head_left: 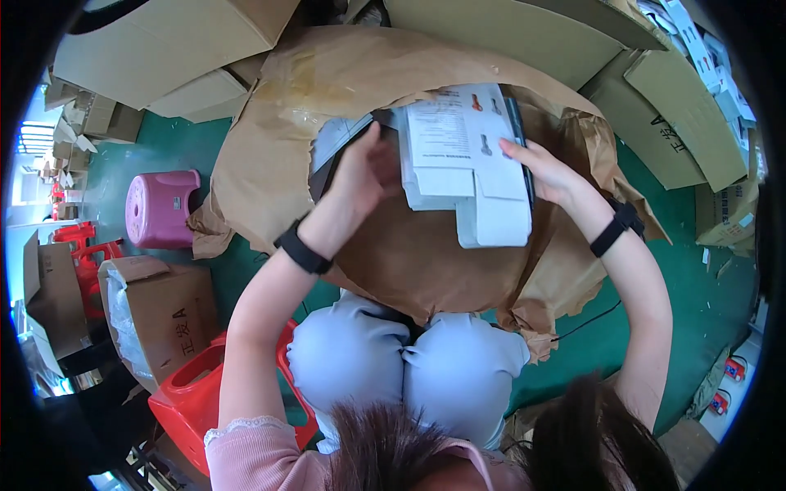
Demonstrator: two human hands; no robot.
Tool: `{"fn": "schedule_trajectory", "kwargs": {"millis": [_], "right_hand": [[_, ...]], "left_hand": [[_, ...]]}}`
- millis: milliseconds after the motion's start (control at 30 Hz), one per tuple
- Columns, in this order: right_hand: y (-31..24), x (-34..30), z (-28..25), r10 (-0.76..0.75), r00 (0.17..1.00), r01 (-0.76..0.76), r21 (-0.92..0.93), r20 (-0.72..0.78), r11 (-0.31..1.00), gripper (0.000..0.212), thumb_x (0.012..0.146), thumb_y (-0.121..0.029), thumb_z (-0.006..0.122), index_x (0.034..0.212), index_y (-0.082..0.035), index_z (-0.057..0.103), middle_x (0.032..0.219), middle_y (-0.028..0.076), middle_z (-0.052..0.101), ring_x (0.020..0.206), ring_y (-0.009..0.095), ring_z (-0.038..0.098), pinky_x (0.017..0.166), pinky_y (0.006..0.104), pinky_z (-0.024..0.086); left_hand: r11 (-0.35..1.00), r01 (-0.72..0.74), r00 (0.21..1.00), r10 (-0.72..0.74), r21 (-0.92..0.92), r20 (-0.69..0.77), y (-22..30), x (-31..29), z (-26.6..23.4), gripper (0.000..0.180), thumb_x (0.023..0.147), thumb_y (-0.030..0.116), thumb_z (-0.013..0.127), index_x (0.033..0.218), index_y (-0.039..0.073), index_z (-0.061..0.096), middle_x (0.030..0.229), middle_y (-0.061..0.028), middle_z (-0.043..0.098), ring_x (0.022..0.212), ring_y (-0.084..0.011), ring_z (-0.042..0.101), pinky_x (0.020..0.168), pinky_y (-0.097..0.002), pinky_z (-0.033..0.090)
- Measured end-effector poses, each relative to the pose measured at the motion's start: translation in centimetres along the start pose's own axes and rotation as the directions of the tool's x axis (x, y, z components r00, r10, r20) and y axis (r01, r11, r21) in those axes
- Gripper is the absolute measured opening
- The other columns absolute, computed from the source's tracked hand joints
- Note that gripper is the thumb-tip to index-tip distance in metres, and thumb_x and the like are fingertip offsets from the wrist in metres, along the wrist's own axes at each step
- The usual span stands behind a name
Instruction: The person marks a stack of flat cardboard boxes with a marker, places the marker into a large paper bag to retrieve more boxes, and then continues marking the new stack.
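A stack of flat, unfolded white cartons with small printed pictures lies over an opening in brown wrapping paper. My right hand grips the stack's right edge, with the thumb on top and the other fingers hidden beneath. A dark strip shows along that edge. To the stack's left, my left hand is beside more flat cartons with dark and pale faces inside the torn paper. Its fingers are smeared by motion, so whether they touch anything cannot be made out.
Large cardboard boxes stand behind the paper bundle. A pink stool is at the left on the green floor, with an open carton and a red plastic chair nearer. White pieces fill a box at the far right.
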State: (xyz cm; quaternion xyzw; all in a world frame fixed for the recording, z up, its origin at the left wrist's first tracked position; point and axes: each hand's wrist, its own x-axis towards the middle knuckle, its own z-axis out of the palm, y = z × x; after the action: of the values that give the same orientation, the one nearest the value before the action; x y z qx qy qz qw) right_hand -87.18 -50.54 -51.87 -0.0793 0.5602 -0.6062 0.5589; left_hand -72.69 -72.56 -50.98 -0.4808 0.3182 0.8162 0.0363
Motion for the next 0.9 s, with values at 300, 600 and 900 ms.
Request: {"fn": "schedule_trajectory", "kwargs": {"millis": [300, 600, 900], "right_hand": [[-5.9, -8.9, 5.2, 0.278, 0.961, -0.278, 0.062, -0.001, 0.959, 0.05, 0.081, -0.029, 0.058, 0.118, 0.0, 0.041, 0.111, 0.01, 0.052, 0.101, 0.019, 0.052, 0.086, 0.0324, 0.043], [-20.6, -23.4, 15.9, 0.272, 0.962, -0.27, -0.087, 0.012, 0.959, 0.066, 0.082, -0.024, 0.057, 0.132, -0.002, 0.019, 0.123, 0.012, 0.04, 0.111, 0.02, 0.042, 0.093, 0.0323, 0.035], [-34.1, -33.4, 32.5, 0.125, 0.889, 0.036, -0.341, 0.44, 0.94, 0.082, 0.08, -0.014, 0.059, 0.135, -0.004, -0.001, 0.133, 0.012, 0.023, 0.119, 0.022, 0.028, 0.099, 0.0327, 0.024]], "left_hand": [[0.956, 0.29, 0.83, -0.268, 0.032, 0.49, -0.3, -8.9, 3.9, 0.051, 0.082, 0.026, 0.056, 0.122, 0.0, 0.038, 0.118, -0.0136, 0.048, 0.108, -0.0237, 0.048, 0.091, -0.0394, 0.037], [0.974, 0.225, 0.918, -0.21, -0.006, 0.336, 5.7, -30.1, 8.4, 0.043, 0.073, 0.008, 0.061, 0.112, -0.002, 0.046, 0.105, -0.0144, 0.056, 0.098, -0.0226, 0.054, 0.087, -0.0358, 0.042], [0.865, -0.5, 0.856, 0.488, -0.036, -0.169, 12.0, -59.5, 8.2, 0.075, 0.067, 0.018, 0.069, 0.125, 0.001, 0.024, 0.118, -0.0128, 0.04, 0.109, -0.0207, 0.041, 0.09, -0.0342, 0.037]]}}
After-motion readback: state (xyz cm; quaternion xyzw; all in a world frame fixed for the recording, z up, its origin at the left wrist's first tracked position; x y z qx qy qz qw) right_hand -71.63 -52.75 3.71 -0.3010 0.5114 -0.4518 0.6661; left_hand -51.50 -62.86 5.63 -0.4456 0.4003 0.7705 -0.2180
